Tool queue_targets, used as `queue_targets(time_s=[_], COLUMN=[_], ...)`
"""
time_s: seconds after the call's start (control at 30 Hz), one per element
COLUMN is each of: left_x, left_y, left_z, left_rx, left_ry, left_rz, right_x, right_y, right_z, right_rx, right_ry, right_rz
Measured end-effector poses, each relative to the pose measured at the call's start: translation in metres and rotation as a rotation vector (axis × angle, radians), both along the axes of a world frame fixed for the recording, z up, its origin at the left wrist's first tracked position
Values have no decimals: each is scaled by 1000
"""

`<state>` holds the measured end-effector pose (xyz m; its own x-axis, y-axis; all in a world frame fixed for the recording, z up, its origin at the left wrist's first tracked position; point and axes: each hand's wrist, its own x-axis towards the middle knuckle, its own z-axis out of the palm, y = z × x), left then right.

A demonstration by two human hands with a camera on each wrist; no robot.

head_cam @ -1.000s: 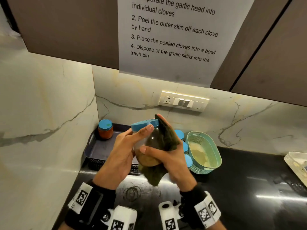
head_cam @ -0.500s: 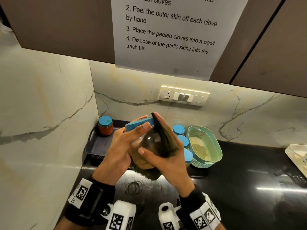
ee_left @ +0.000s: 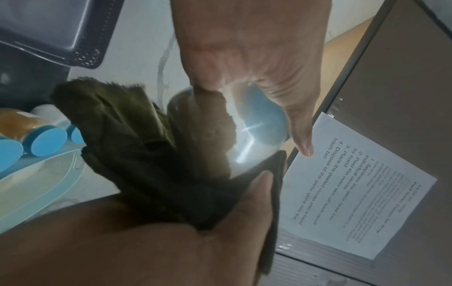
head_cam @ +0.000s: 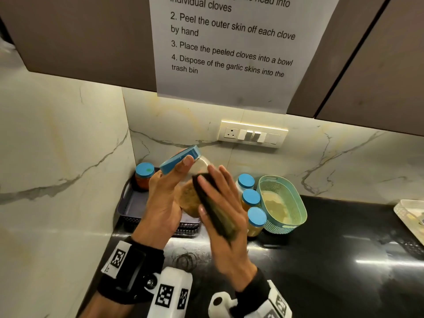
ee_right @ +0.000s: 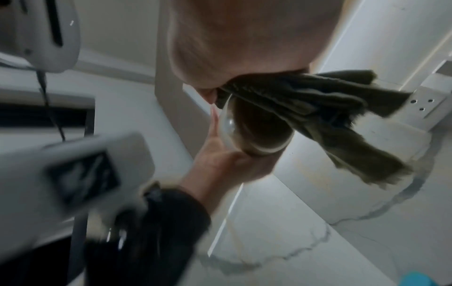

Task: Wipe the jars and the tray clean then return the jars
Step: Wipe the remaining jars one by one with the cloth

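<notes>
Spreading across the lower right of the head view, a glossy black tabletop (head_cam: 332,260) meets a pale marble wall with grey veins, and a switch plate (head_cam: 253,134) sits below brown cabinets bearing a printed sheet of instructions (head_cam: 229,49). In the corner lies a dark tray (head_cam: 133,205) with one red-filled jar (head_cam: 143,179) at its back left. Three blue-lidded jars (head_cam: 251,198) stand in a row on the tabletop between the tray and a teal basket (head_cam: 296,203). Above the tray's front edge, the left hand (head_cam: 164,203) holds a tilted jar (head_cam: 190,196) with its blue lid (head_cam: 180,159) uppermost, thumb against the lid's rim, the grip wrapped around the glass. The right hand (head_cam: 222,203) presses a dark olive cloth (head_cam: 215,212) against the jar's side, fingers fairly straight over the cloth and thumb beneath pinning it. The left wrist view shows the jar from below, its clear base and the lid seen through the glass, with the cloth's loose end hanging free. The right wrist view alone shows the cloth's two loose tails trailing off the jar's base, and the left palm cupping the glass.
</notes>
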<state>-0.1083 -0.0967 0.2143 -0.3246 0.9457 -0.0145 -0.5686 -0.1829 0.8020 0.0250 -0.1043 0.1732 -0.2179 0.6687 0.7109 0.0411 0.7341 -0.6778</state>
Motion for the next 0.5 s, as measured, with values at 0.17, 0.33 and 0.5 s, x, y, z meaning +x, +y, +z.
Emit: queue_targets(time_s=[0.17,0.33,0.5], left_x=[3,4,0], left_y=[-5,-4,17], left_z=[-2,3,3], left_rx=[-6,47,155], left_ry=[8,39,244], left_rz=[-5,0,194], right_x=[8,10,-11], right_y=[19,44,41], right_z=[47,52,34], right_rx=[-771,-1168,-1407], right_ry=[379,506,710], right_rz=[283,428,615])
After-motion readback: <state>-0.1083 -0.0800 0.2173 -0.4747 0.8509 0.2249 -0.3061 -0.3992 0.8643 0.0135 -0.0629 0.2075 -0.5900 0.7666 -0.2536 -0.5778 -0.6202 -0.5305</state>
